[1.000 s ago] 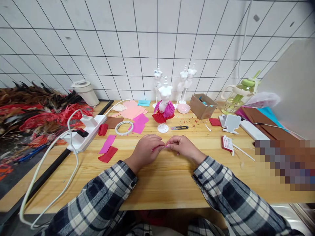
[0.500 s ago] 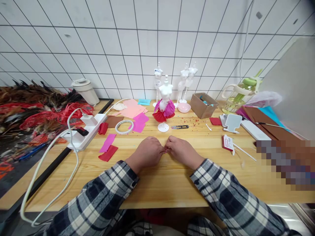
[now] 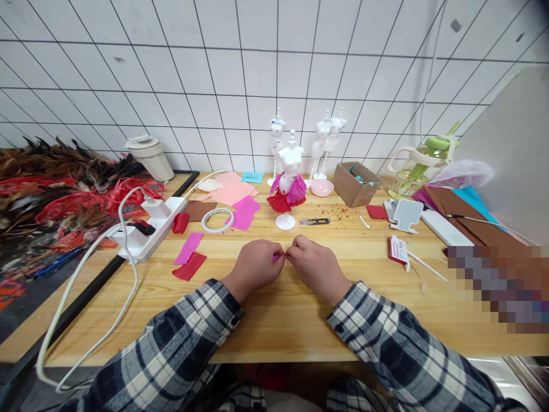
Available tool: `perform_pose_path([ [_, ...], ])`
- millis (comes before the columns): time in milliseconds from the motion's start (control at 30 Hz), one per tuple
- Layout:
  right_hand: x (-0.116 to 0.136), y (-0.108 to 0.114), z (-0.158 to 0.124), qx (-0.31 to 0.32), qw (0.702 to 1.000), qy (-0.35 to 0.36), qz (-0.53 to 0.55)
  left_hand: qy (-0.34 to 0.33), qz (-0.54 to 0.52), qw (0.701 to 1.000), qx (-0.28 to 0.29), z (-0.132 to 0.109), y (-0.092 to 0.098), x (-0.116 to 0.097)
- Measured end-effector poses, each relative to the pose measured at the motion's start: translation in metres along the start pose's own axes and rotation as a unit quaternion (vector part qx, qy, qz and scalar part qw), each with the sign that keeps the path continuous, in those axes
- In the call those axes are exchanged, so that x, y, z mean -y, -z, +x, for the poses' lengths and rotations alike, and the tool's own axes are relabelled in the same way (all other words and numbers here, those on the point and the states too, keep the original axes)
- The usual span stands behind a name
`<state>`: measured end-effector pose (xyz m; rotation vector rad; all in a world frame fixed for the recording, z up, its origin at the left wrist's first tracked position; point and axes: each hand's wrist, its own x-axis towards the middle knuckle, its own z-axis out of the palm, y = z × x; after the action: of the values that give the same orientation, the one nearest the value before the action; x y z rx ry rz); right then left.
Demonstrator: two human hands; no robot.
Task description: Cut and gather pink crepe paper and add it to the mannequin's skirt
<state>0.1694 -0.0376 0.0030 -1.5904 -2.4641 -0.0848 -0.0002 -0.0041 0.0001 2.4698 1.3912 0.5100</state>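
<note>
Pink-and-red scrap (image 3: 275, 258) mostly hidden by the fingers (image 3: 297, 250), its shape unclear

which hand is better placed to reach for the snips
Probably the right hand: the snips lie straight ahead of it, while the left hand is farther from them. Both hands pinch a small pinkish piece, so the right would likely need to let go first.

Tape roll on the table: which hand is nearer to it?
Left. In view, the left hand is below and right of the tape roll; the right hand is farther right.
</note>
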Motion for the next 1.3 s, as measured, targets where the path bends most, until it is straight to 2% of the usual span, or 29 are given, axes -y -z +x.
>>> perform_pose_path([
  [67,0.001,-0.001,-0.002,-0.033,0.999,-0.003,0.013,0.079,-0.162,0.984,-0.001,0.002,-0.003,0.003],
  [100,0.001,-0.002,-0.003,-0.049,0.999,-0.001,0.023,0.120,-0.263,0.957,0.004,0.004,-0.005,0.005],
  [167,-0.001,-0.004,-0.004,-0.074,0.996,0.009,0.052,0.174,-0.457,0.872,0.011,0.007,-0.007,0.010],
  [233,-0.003,-0.005,-0.004,-0.097,0.990,0.016,0.100,0.179,-0.601,0.779,0.019,0.009,-0.007,0.014],
  [300,-0.006,-0.006,-0.003,-0.139,0.974,-0.004,0.180,0.178,-0.680,0.710,0.044,0.010,-0.006,0.016],
  [333,-0.008,-0.007,-0.001,-0.164,0.959,-0.025,0.231,0.184,-0.699,0.688,0.060,0.010,-0.005,0.016],
  [400,-0.012,-0.007,0.002,-0.200,0.916,-0.076,0.340,0.203,-0.712,0.667,0.079,0.009,-0.004,0.016],
  [467,-0.015,-0.008,0.006,-0.189,0.872,-0.114,0.437,0.212,-0.705,0.672,0.081,0.008,-0.003,0.016],
  [567,-0.017,-0.010,0.011,-0.100,0.828,-0.118,0.539,0.211,-0.673,0.704,0.086,0.007,-0.004,0.016],
  [633,-0.016,-0.012,0.012,-0.056,0.810,-0.105,0.574,0.200,-0.652,0.724,0.099,0.008,-0.005,0.016],
  [700,-0.015,-0.014,0.014,-0.042,0.803,-0.100,0.586,0.188,-0.640,0.736,0.115,0.008,-0.006,0.017],
  [867,-0.018,-0.017,0.014,-0.038,0.821,-0.095,0.561,0.168,-0.616,0.756,0.144,0.008,-0.008,0.019],
  [1067,-0.023,-0.016,0.012,-0.085,0.890,-0.053,0.445,0.124,-0.494,0.849,0.141,0.008,-0.001,0.020],
  [1233,-0.028,-0.017,0.012,-0.111,0.918,-0.037,0.378,0.089,-0.406,0.900,0.126,0.007,0.006,0.017],
  [1300,-0.031,-0.017,0.012,-0.119,0.926,-0.045,0.355,0.098,-0.375,0.917,0.093,0.006,0.007,0.014],
])
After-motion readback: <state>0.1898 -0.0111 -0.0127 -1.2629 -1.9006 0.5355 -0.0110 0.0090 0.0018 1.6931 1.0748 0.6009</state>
